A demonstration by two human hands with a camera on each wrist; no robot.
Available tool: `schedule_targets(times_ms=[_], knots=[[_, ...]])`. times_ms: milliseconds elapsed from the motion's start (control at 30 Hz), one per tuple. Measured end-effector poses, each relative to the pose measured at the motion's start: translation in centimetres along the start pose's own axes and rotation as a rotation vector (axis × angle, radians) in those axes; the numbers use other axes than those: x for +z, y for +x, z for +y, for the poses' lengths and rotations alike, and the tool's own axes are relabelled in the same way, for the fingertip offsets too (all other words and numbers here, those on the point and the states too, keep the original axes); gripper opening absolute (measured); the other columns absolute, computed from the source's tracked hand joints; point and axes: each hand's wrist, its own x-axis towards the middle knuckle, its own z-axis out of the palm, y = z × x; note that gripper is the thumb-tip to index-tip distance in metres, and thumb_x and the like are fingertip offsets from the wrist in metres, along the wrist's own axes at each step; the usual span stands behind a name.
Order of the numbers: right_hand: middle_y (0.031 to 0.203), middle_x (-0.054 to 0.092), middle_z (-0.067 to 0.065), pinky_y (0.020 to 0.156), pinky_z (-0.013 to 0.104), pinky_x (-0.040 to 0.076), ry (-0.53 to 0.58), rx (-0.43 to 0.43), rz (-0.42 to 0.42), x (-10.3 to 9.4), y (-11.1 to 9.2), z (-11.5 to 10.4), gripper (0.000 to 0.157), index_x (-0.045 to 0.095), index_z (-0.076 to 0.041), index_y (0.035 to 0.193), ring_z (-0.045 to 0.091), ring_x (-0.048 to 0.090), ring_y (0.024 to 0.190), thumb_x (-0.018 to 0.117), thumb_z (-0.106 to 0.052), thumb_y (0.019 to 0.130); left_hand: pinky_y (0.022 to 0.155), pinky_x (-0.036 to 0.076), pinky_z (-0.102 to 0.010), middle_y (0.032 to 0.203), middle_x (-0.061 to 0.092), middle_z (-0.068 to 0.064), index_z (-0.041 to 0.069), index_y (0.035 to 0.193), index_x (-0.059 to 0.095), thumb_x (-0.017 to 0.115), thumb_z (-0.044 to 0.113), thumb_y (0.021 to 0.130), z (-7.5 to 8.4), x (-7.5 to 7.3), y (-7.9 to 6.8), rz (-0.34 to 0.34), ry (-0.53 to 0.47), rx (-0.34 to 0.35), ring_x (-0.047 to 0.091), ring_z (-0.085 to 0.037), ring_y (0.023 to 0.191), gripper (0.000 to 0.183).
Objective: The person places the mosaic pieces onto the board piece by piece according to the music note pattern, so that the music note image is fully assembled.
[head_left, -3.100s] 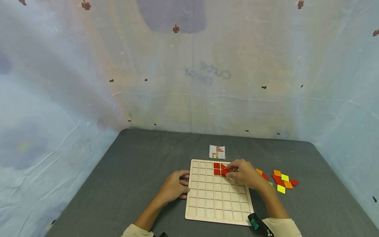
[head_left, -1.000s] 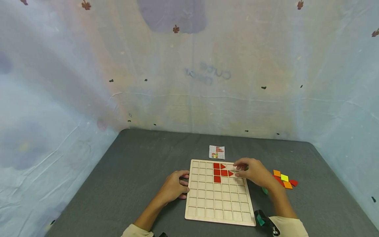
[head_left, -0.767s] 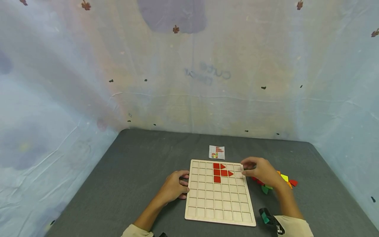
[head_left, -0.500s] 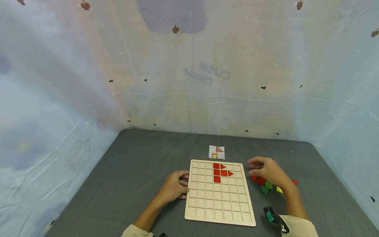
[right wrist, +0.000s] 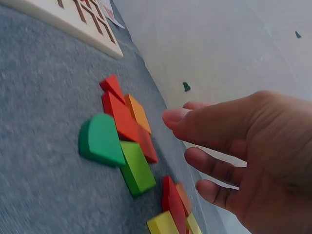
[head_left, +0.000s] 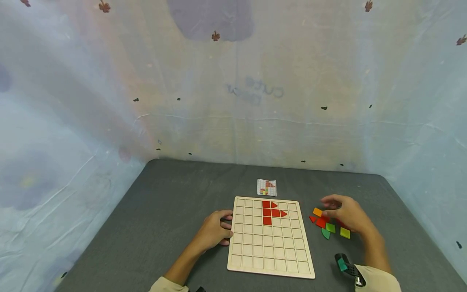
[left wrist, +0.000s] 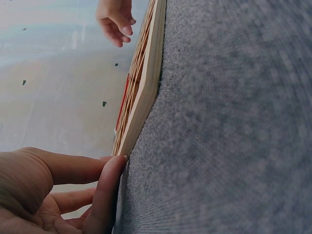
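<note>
A wooden grid board (head_left: 270, 251) lies on the table, with red square tiles (head_left: 267, 212) and two red triangular tiles (head_left: 283, 213) set in its upper cells. My left hand (head_left: 214, 229) rests at the board's left side, its fingertips touching the edge; the left wrist view shows the thumb and a finger against the rim. My right hand (head_left: 344, 211) is over the loose tiles right of the board, fingers loosely bent and apart. In the right wrist view nothing is between its fingers. Below it lie a green rounded tile (right wrist: 101, 140), a light green tile (right wrist: 137, 168) and red tiles (right wrist: 119, 117).
A small printed pattern card (head_left: 266, 187) lies behind the board. Loose orange (head_left: 318, 212) and yellow tiles (head_left: 345, 232) lie among the red and green ones; my right hand hides some. Pale printed sheeting (head_left: 233, 101) hangs behind and beside the grey table (head_left: 175, 194).
More red tiles now show in the board's grid than in the oldest frame. My right hand has withdrawn rightward from the board to above the loose tiles. My left hand has stayed put.
</note>
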Motion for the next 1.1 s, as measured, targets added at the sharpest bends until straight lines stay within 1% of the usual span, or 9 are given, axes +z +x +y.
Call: schedule_targets(times_ms=[133,233,367,500,567,667,833,967,1100], knots=[[0.114,0.074,0.016,0.090,0.058,0.056,0.002,0.021,0.001,-0.4,-0.1,0.6,0.041,0.070,0.002,0.127,0.035,0.065,0.105,0.083,-0.014,0.090,0.059,0.065,-0.036,0.132,0.060,-0.020,-0.008,0.148,0.054,0.076,-0.010,0.084,0.0,0.0,0.0,0.000,0.009,-0.001,0.066,-0.024,0.101,0.067],[0.115,0.073,0.016,0.091,0.057,0.056,0.005,0.039,-0.014,-0.7,-0.1,1.1,0.042,0.070,0.002,0.127,0.035,0.064,0.106,0.083,-0.011,0.089,0.059,0.065,-0.035,0.133,0.060,-0.020,-0.008,0.148,0.054,0.076,-0.009,0.084,-0.1,0.0,0.0,-0.002,0.017,-0.001,0.066,-0.024,0.101,0.067],[0.114,0.073,0.015,0.086,0.048,0.055,-0.005,0.054,-0.042,-0.9,-0.1,1.5,0.044,0.070,0.001,0.127,0.030,0.063,0.101,0.083,-0.008,0.087,0.059,0.065,-0.035,0.133,0.060,-0.020,-0.008,0.148,0.054,0.076,-0.009,0.085,-0.3,-0.1,0.1,-0.004,0.016,0.001,0.066,-0.023,0.100,0.067],[0.110,0.070,0.011,0.078,0.037,0.050,0.002,0.068,-0.081,-0.7,0.1,2.0,0.046,0.070,0.001,0.128,0.024,0.059,0.093,0.084,-0.007,0.084,0.059,0.065,-0.035,0.133,0.060,-0.020,-0.008,0.148,0.054,0.076,-0.009,0.084,-0.3,-0.1,0.0,-0.003,0.013,-0.001,0.066,-0.023,0.100,0.067],[0.107,0.067,0.009,0.074,0.035,0.048,0.013,0.067,-0.103,-0.6,0.1,2.2,0.046,0.070,0.001,0.127,0.023,0.057,0.090,0.084,-0.007,0.084,0.059,0.065,-0.035,0.133,0.060,-0.020,-0.008,0.148,0.054,0.077,-0.010,0.084,-0.3,0.0,0.0,-0.001,0.006,-0.001,0.067,-0.023,0.100,0.068],[0.104,0.064,0.008,0.070,0.033,0.046,0.028,0.067,-0.132,-0.5,0.2,2.3,0.042,0.072,0.000,0.125,0.022,0.055,0.087,0.083,-0.007,0.085,0.059,0.065,-0.036,0.133,0.060,-0.020,-0.007,0.148,0.054,0.077,-0.010,0.083,-0.2,0.0,0.0,0.001,0.003,-0.003,0.067,-0.024,0.101,0.068],[0.103,0.064,0.008,0.067,0.031,0.048,0.042,0.060,-0.165,-0.5,0.1,2.1,0.036,0.075,-0.002,0.120,0.023,0.055,0.088,0.082,-0.006,0.085,0.059,0.065,-0.036,0.134,0.060,-0.020,-0.008,0.148,0.054,0.077,-0.010,0.084,-0.2,0.0,0.1,0.001,0.006,-0.003,0.067,-0.025,0.102,0.068],[0.101,0.063,0.008,0.064,0.030,0.046,0.063,0.053,-0.179,-0.4,0.0,1.9,0.037,0.076,-0.001,0.121,0.023,0.053,0.086,0.082,-0.005,0.084,0.059,0.065,-0.034,0.134,0.060,-0.019,-0.007,0.148,0.054,0.077,-0.009,0.085,-0.3,0.0,0.1,0.001,0.015,-0.005,0.067,-0.024,0.102,0.067],[0.099,0.061,0.008,0.064,0.030,0.044,0.071,0.059,-0.181,-0.3,0.0,1.8,0.037,0.075,-0.001,0.120,0.023,0.052,0.086,0.082,-0.006,0.084,0.059,0.065,-0.033,0.134,0.060,-0.019,-0.007,0.148,0.054,0.077,-0.009,0.085,-0.4,0.0,0.2,0.000,0.014,-0.003,0.067,-0.024,0.102,0.067]])
